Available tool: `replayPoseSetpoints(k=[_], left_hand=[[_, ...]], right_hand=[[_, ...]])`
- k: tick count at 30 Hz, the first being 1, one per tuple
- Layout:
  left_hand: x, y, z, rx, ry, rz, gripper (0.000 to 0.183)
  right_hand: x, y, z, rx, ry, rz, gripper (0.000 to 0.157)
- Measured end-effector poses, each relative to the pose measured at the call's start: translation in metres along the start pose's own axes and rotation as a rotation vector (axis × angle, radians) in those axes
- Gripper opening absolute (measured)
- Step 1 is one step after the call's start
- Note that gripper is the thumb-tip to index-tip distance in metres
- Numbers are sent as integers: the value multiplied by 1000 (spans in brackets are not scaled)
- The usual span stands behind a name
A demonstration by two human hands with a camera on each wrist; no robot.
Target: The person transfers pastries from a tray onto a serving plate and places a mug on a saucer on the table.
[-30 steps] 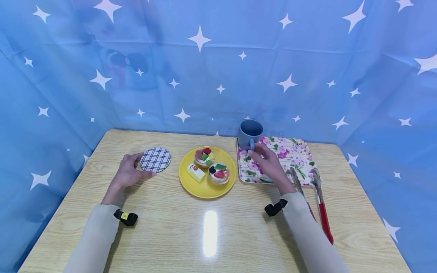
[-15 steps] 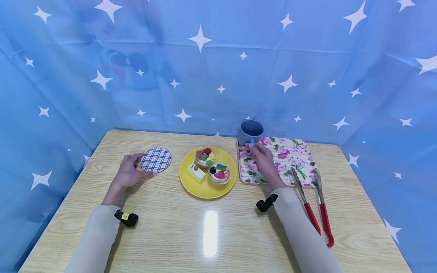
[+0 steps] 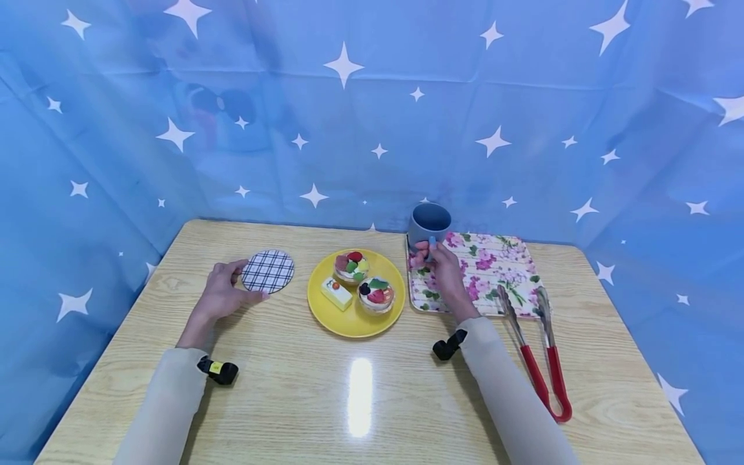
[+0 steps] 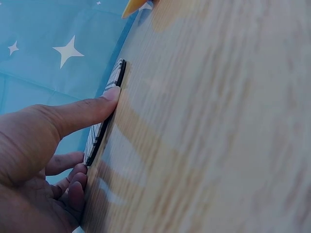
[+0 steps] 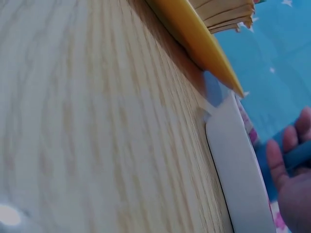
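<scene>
My left hand (image 3: 223, 292) holds a round checked coaster (image 3: 268, 272) by its edge, thumb on the near rim and fingers at the left. In the left wrist view the coaster (image 4: 104, 114) lies on or just at the wood, with the thumb pressed to its dark edge. A blue mug (image 3: 428, 223) stands upright at the far left corner of a flowered tray (image 3: 511, 271). My right hand (image 3: 449, 276) grips the mug's handle; the right wrist view shows fingers curled round the blue handle (image 5: 297, 154), partly cut off by the frame.
Between the hands stands a yellow plate (image 3: 325, 316) with two dessert cups (image 3: 376, 296) and a small cake slice (image 3: 336, 294). Red-handled tongs (image 3: 537, 374) lean over the tray's near right edge. A starry blue curtain (image 3: 372, 116) hangs behind the wooden table (image 3: 279, 400).
My right hand has moved slightly left and closed its fingers round the mug's handle. The mug looks unmoved. My left hand keeps its place at the coaster.
</scene>
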State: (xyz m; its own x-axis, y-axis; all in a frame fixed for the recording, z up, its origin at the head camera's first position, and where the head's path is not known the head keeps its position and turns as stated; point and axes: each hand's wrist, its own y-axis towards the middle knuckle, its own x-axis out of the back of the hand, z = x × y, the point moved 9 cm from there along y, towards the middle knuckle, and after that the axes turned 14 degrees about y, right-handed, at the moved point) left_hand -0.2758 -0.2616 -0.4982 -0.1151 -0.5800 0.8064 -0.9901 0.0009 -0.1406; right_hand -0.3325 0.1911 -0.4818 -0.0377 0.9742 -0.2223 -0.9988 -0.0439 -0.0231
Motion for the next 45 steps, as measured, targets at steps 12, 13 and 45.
replayPoseSetpoints(k=[12,13,45], left_hand=[[3,-1,-3,-11,-11,-20,94],[3,-1,-3,-11,-12,-19,94],[1,0,2,21,-5,-22,98]], right_hand=[[0,-3,2,29,23,-82,41],[1,-3,2,29,25,-89,41],[4,-19,19,92,106,-84,35]])
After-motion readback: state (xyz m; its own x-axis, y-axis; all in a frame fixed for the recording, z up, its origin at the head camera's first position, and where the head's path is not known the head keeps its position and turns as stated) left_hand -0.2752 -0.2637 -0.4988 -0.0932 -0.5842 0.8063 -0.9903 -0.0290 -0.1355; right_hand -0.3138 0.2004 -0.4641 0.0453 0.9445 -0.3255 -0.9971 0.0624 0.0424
